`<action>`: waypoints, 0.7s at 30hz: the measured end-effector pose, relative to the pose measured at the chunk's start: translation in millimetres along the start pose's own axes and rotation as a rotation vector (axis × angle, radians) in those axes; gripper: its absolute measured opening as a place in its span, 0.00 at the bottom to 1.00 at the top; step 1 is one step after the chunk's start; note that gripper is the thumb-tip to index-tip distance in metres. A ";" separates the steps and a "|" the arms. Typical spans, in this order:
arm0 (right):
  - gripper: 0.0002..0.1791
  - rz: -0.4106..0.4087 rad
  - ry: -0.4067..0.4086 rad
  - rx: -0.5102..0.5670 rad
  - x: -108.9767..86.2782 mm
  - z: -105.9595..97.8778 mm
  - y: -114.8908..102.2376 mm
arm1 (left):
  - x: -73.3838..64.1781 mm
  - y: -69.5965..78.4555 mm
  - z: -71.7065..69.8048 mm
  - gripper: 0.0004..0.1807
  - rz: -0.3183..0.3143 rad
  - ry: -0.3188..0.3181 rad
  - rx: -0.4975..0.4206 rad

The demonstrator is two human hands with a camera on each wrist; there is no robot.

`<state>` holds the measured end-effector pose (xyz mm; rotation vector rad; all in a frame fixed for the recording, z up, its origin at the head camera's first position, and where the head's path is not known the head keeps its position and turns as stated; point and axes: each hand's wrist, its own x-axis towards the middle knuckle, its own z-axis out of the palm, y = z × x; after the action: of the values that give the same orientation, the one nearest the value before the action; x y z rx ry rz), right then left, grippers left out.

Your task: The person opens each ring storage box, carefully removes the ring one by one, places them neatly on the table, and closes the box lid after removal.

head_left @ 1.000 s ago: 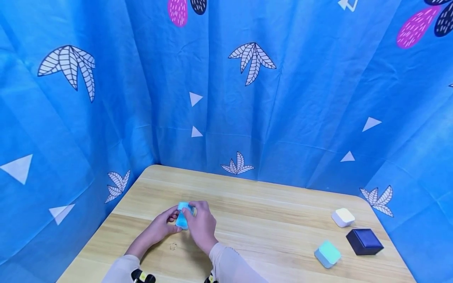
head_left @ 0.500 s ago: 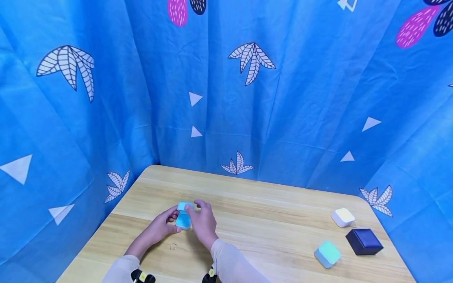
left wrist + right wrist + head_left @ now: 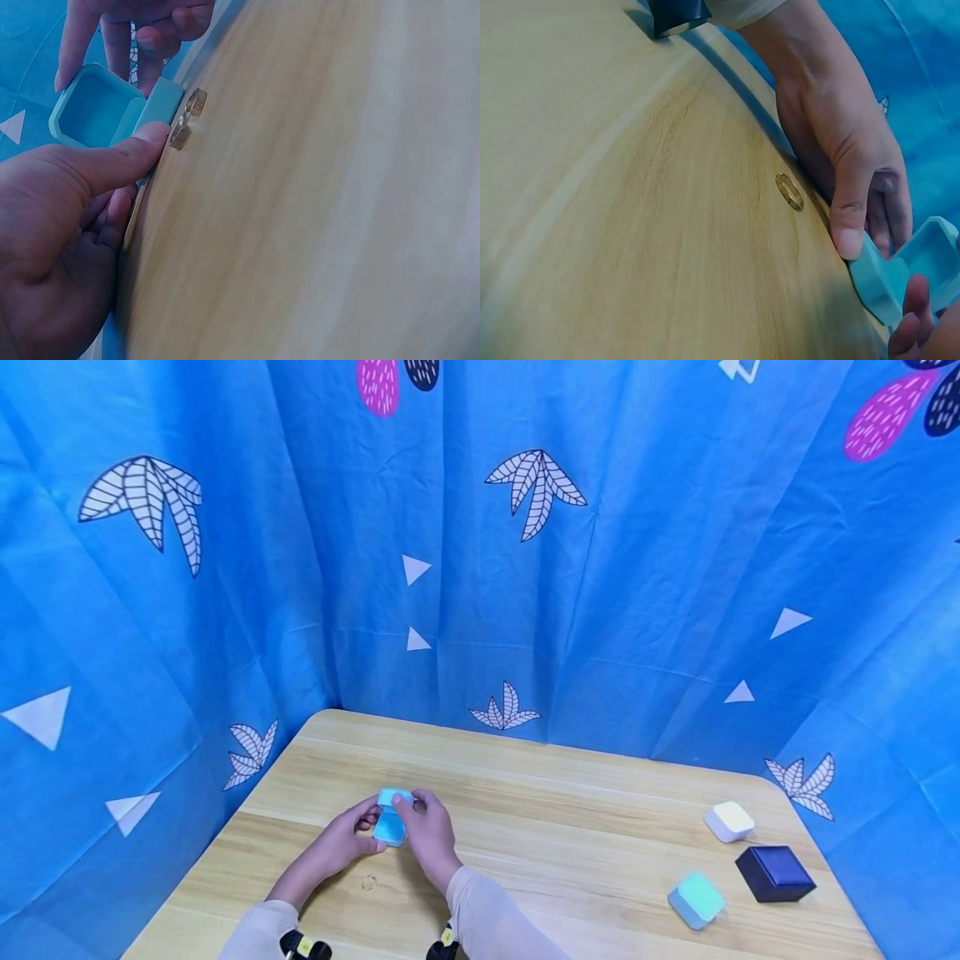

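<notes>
A turquoise ring box [image 3: 389, 828] stands with its lid [image 3: 94, 105] raised and its hollow inside showing. My left hand [image 3: 341, 840] grips the lower part, the thumb [image 3: 147, 142] along the near side. On the right edge of the raised lid, my right hand [image 3: 430, 832] pinches with thumb and forefinger; its other fingers [image 3: 911, 330] hang loosely curled. On the wood in front of the box lies a gold ring [image 3: 789, 192]; in the left wrist view two gold loops [image 3: 180, 136] show there, side by side.
To the right on the wooden table [image 3: 570, 860] stand a white box [image 3: 729, 822], a dark blue box [image 3: 776, 873] and a second turquoise box [image 3: 696, 900]. A blue patterned curtain [image 3: 480, 568] hangs around the table's back and sides.
The ring box's lid has been raised further, baring the inside. My right hand has shifted slightly, its forefinger lifting off and coming back to the lid's edge. My left hand stays put.
</notes>
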<state>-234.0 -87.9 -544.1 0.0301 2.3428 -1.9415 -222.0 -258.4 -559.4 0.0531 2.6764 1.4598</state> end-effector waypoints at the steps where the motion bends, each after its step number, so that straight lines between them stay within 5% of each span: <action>1: 0.34 0.009 -0.006 0.019 -0.4 0.1 0.2 | -0.1 0.3 0.0 0.42 -0.001 -0.001 -0.005; 14: 0.36 0.048 -0.055 0.224 -0.1 2.5 3.2 | 0.4 -1.0 0.4 0.43 0.009 0.002 -0.017; 21: 0.35 0.043 -0.059 0.245 0.8 3.9 7.8 | -0.7 -0.5 0.1 0.43 0.007 0.004 -0.015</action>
<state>-234.0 -90.3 -552.5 0.0404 2.0386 -2.1644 -221.3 -258.6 -559.8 0.0588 2.6707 1.4833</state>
